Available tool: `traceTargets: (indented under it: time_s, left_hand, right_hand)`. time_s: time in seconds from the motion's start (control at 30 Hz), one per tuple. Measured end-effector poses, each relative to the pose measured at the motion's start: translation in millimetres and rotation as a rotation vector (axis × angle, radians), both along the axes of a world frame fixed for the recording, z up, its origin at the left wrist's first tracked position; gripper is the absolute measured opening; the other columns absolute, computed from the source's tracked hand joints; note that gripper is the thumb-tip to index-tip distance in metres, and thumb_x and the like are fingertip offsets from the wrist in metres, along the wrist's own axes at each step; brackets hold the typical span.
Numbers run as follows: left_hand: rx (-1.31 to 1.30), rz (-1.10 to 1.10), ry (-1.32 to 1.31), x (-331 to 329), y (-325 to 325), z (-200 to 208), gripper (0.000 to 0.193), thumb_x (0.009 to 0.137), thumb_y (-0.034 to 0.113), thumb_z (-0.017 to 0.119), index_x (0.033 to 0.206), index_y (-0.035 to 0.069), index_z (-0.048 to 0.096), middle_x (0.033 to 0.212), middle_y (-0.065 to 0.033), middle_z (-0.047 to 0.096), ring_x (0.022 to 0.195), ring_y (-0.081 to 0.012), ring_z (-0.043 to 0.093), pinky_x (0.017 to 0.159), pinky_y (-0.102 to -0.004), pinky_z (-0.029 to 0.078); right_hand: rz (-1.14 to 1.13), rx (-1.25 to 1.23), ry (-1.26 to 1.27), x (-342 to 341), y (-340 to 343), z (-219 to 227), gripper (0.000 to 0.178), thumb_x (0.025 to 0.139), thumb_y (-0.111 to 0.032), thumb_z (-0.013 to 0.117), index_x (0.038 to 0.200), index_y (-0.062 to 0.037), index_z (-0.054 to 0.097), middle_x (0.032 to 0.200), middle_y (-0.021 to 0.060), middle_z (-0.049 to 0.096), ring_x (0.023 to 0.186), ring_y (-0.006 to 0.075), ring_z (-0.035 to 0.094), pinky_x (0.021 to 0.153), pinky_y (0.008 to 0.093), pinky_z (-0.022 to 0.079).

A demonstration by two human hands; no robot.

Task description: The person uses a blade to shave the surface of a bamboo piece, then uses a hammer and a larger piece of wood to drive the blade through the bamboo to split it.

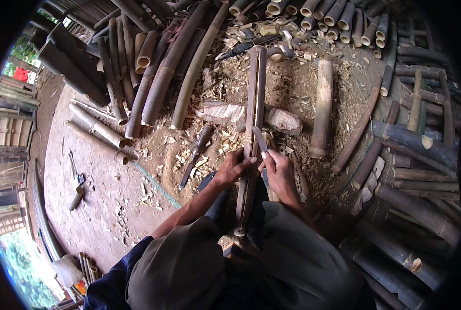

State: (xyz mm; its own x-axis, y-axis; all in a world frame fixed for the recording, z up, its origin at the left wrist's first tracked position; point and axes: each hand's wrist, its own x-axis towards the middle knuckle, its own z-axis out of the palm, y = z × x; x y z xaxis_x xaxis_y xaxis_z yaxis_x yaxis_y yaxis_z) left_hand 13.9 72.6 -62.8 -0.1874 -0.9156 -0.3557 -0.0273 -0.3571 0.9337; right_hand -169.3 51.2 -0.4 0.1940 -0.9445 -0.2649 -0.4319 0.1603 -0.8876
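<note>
A long brown bamboo pole point(252, 98) with a slit along its length stands out between my legs and rests across a rough wooden block point(283, 121). My left hand point(233, 168) grips the pole from its left side, fingers closed round it. On the other side, my right hand point(278, 173) is closed on a knife, its handle mostly hidden by my fingers. The knife's grey blade point(260, 139) lies against the pole's right side, near the slit. Another knife point(194, 157) with a dark handle lies on the ground left of the pole.
Wood chips point(292, 93) cover the ground around the block. A thick pale bamboo piece point(322, 108) lies to the right. Several bamboo poles point(173, 64) lean at the upper left. Stacked bamboo point(421, 194) crowds the right. A hatchet-like tool point(78, 178) lies far left.
</note>
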Motion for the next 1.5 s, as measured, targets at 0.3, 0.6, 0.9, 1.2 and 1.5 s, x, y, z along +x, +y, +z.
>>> traceTargets:
  time_s: [0.3,0.6,0.9,1.2,1.5]
  left_hand:
    - [0.032,0.022,0.085,-6.6,-2.3,-4.5,0.052,0.094,0.037,0.075,0.121,-0.006,0.062,0.101,-0.0117,0.071,0.094,-0.0150,0.062,0.086,-0.0353,0.052]
    - [-0.018,0.023,0.020,-4.3,1.3,-9.1,0.053,0.092,0.036,0.076,0.119,-0.007,0.063,0.098,-0.0111,0.071,0.089,-0.0154,0.062,0.083,-0.0354,0.053]
    - [-0.001,0.002,-0.074,-0.7,-0.9,-5.3,0.050,0.094,0.036,0.075,0.119,-0.006,0.062,0.098,-0.0112,0.071,0.094,-0.0159,0.063,0.085,-0.0345,0.052]
    - [-0.037,0.017,-0.143,-2.0,0.8,-10.9,0.055,0.094,0.041,0.074,0.120,-0.007,0.060,0.098,-0.0129,0.068,0.095,-0.0173,0.062,0.087,-0.0346,0.051]
    - [-0.037,0.112,-0.160,-17.8,1.0,-21.2,0.047,0.090,0.022,0.078,0.120,-0.006,0.055,0.106,-0.0165,0.070,0.093,-0.0207,0.069,0.080,-0.0373,0.057]
  right_hand:
    - [-0.059,-0.119,0.155,36.1,-112.1,16.5,0.033,0.104,-0.025,0.052,0.088,0.0011,0.065,0.068,0.0211,0.066,0.065,0.0325,0.070,0.062,0.0451,0.051]
    - [-0.037,-0.193,0.223,30.3,-103.9,8.1,0.036,0.105,-0.030,0.051,0.098,0.0007,0.068,0.067,0.0107,0.068,0.055,0.0191,0.061,0.058,0.0379,0.048]
    - [0.001,-0.206,0.336,46.3,-201.3,17.3,0.034,0.104,-0.027,0.055,0.103,0.0026,0.072,0.068,0.0112,0.070,0.062,0.0196,0.071,0.061,0.0388,0.054]
    - [-0.104,-0.056,0.087,64.3,-225.2,45.4,0.034,0.108,-0.026,0.048,0.125,0.0004,0.062,0.078,0.0129,0.072,0.060,0.0204,0.071,0.052,0.0352,0.058]
    - [-0.255,0.315,-0.475,4.0,4.4,42.2,0.034,0.104,-0.019,0.046,0.129,0.0033,0.054,0.075,0.0129,0.066,0.055,0.0199,0.066,0.047,0.0341,0.057]
